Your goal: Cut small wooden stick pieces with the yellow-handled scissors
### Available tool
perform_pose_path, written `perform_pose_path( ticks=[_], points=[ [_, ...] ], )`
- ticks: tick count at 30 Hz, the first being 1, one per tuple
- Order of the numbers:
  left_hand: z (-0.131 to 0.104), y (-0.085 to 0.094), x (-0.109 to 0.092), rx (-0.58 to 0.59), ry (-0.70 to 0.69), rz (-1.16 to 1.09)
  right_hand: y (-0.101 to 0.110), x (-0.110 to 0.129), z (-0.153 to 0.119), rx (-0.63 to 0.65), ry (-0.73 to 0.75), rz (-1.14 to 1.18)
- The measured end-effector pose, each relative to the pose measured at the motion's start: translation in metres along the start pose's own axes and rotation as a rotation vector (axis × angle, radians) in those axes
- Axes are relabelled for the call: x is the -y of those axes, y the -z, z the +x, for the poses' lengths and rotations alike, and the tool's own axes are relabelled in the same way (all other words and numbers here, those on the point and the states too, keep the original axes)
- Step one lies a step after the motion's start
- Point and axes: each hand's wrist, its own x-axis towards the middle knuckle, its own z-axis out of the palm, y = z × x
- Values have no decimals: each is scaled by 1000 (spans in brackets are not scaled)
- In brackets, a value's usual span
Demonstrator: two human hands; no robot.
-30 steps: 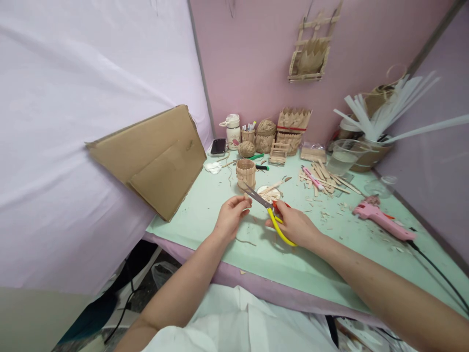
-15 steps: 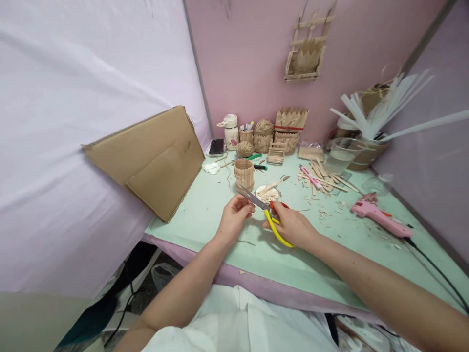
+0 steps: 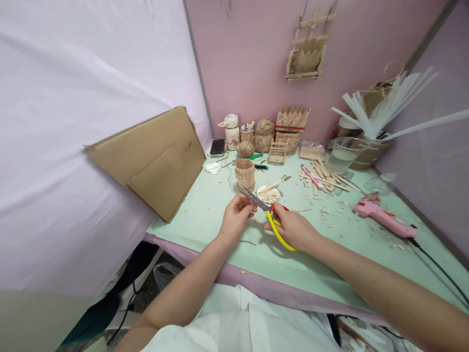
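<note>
My right hand point(image 3: 293, 226) grips scissors point(image 3: 280, 234) with yellow and red handles, their blades pointing left over my other hand. The fingers of my left hand point(image 3: 236, 217) are pinched together beside the blades; what they hold is too small to make out. Just beyond the blade tips stands a round cup of wooden sticks point(image 3: 245, 176). To its right a shallow dish point(image 3: 268, 194) holds small wood pieces, with a stick lying across it. A short strand of twine point(image 3: 248, 242) lies on the table near my left wrist.
Cardboard point(image 3: 161, 166) leans at the left. Craft sticks point(image 3: 326, 178) lie scattered to the right, with a pink glue gun point(image 3: 384, 217) and its cord beyond. Twine balls point(image 3: 245, 149), a bottle point(image 3: 231, 132) and a phone point(image 3: 217, 146) line the back. A plastic cup point(image 3: 344, 154) stands back right.
The view has shifted very slightly. My hands and the scissors keep nearly the same pose beside the stick cup.
</note>
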Motion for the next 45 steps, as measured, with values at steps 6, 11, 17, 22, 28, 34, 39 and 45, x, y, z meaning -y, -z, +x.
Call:
perform_pose_path(
  ticks=[6,11,17,22,28,34,39,45],
  points=[
    [0,6,0,36,15,26,-1,-3,-3,41,28,120],
    [2,18,-5,123,10,103,3,-9,1,78,68,140],
    [2,23,-11,133,36,92,7,-13,6,44,51,176],
    [2,21,-10,121,22,121,4,-8,1,27,58,51],
    [3,22,-8,133,-20,172,3,-6,-1,23,48,-56],
    [2,22,-7,128,-17,178,5,-4,-1,34,47,-87],
    [2,23,-8,137,-9,197,5,-4,-3,30,62,-79],
    [1,24,-10,161,36,148,1,-6,-4,40,66,23]
  ],
)
